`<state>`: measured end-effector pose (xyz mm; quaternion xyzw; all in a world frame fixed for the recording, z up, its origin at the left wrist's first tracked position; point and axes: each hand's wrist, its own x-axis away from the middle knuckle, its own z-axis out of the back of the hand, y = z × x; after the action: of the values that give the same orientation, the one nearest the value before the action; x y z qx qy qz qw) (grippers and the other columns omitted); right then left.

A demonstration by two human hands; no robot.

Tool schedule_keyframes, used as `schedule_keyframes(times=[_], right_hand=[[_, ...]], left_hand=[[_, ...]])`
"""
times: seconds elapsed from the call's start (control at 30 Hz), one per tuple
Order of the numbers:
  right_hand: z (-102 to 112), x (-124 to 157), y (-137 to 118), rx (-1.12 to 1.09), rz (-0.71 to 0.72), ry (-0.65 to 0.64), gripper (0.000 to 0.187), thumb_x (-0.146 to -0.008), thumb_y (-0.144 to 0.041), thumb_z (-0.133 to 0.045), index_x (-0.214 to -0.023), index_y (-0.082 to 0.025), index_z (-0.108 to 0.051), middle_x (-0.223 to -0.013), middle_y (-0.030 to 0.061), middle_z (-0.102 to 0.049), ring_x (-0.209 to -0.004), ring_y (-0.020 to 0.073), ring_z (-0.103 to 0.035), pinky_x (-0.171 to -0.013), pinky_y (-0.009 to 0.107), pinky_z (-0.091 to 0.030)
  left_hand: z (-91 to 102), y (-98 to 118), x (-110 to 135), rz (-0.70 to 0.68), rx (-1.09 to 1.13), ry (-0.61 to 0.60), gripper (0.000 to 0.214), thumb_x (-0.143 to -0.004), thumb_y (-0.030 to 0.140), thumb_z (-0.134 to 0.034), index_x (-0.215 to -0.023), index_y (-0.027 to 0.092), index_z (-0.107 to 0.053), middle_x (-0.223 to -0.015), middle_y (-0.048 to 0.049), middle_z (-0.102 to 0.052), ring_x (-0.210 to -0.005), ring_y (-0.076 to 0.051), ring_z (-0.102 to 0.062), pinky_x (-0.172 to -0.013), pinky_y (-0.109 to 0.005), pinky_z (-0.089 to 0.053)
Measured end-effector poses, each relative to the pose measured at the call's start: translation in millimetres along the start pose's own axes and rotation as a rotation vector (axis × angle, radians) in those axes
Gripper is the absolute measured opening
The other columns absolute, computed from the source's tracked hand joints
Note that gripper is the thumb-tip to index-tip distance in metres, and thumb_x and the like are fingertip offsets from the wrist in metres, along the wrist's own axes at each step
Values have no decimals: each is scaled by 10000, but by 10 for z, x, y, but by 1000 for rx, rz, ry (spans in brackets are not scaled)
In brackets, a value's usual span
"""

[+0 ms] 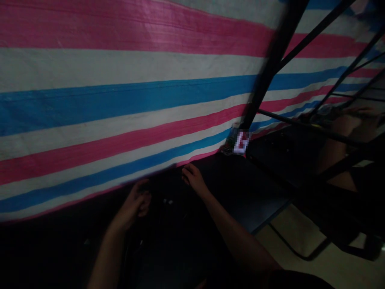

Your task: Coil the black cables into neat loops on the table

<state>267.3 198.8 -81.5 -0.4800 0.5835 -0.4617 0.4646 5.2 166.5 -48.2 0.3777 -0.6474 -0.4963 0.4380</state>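
Striped sheeting (135,94) backs the dark tabletop (249,188). I see the left hand (140,203) half-curled, the right hand (193,176) narrower; whether either holds anything, I cannot tell. Small pale pieces (170,202) lie between; this looks like fine handwork, calling for careful placement.

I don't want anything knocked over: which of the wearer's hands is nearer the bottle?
The right hand: it is between the bottle and the left hand, which is farther off along the striped sheet.
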Motion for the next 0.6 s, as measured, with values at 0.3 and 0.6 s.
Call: schedule_keyframes(times=[0.3, 0.6], right_hand=[[112, 53, -77, 109, -106, -275, 234, -941, -366, -619, -794, -187, -584, -521, -71, -533, -412, 68, -450, -444, 203, -309], [-76, 207, -77, -108, -270, -420, 334, -883, -505, -677, -886, -175, -629, -498, -132, -332, -366, 42, -230, -373, 200, -166]], left_hand=[[30, -147, -139, -6, -136, 62, 663, -821, 525, -745, -1329, 125, -597, -539, 125, -391, -425, -64, -326, -414, -189, -219], [-64, -115, -74, 18, -64, -28, 568, -794, 457, -788, -1241, 166, -596, -575, 121, -422, -417, -49, -308, -422, -194, -192]])
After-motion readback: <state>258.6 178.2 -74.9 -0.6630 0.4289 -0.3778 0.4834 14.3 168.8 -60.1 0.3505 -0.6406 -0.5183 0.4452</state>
